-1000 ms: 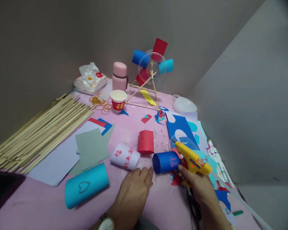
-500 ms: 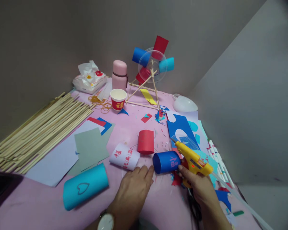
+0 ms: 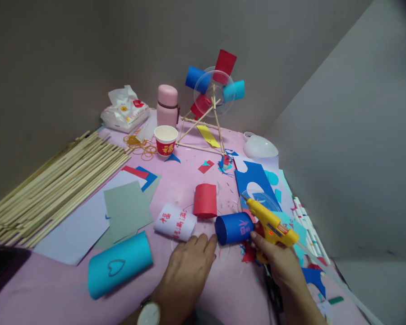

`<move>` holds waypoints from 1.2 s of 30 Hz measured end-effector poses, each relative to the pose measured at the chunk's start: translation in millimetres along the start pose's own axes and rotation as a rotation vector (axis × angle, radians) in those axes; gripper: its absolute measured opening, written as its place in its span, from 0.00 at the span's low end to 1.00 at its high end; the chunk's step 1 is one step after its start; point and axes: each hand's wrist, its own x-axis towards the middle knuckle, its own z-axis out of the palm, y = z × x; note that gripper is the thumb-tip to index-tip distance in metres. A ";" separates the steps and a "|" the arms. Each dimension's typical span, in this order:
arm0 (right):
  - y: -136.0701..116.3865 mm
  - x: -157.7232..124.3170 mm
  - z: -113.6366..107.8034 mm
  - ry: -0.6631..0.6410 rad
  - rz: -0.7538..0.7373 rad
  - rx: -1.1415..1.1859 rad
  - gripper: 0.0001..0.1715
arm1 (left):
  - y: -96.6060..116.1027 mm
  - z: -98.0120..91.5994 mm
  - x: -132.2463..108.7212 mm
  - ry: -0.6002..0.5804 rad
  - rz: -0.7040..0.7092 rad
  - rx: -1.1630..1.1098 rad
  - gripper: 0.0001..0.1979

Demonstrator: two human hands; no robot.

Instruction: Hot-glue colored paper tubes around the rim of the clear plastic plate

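My left hand [image 3: 191,262], a watch on its wrist, lies with fingers stretched forward on a faint clear plastic disc [image 3: 223,256]. Around that disc are a white paper tube [image 3: 174,222] with red writing, a red paper tube [image 3: 205,201] and a dark blue paper tube [image 3: 235,228]. Closed around the handle of a yellow hot glue gun [image 3: 269,219] is my right hand [image 3: 277,259]. The gun's nozzle points up and left, above the blue tube, and a clear glue stick trails from its back. A light blue tube [image 3: 120,265] with a drawn heart lies left of my left hand.
Wooden sticks [image 3: 54,185] and grey card [image 3: 126,210] cover the left side. Behind stand a paper cup [image 3: 165,140], a pink flask [image 3: 167,106] and a stick-framed wheel [image 3: 214,95]. Paper scraps, scissors [image 3: 273,289] and white pens [image 3: 311,230] lie right.
The view has shifted very slightly. Both hands, the glue gun and the paper tubes keep their places.
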 end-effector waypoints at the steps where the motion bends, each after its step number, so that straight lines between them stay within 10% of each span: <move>1: -0.3 0.0 0.2 -0.001 0.001 -0.004 0.20 | -0.2 -0.8 0.6 -0.006 -0.003 -0.003 0.18; 36: -8.1 -3.9 6.8 0.009 -0.006 0.051 0.19 | -0.4 -6.8 0.9 -0.008 -0.014 0.024 0.20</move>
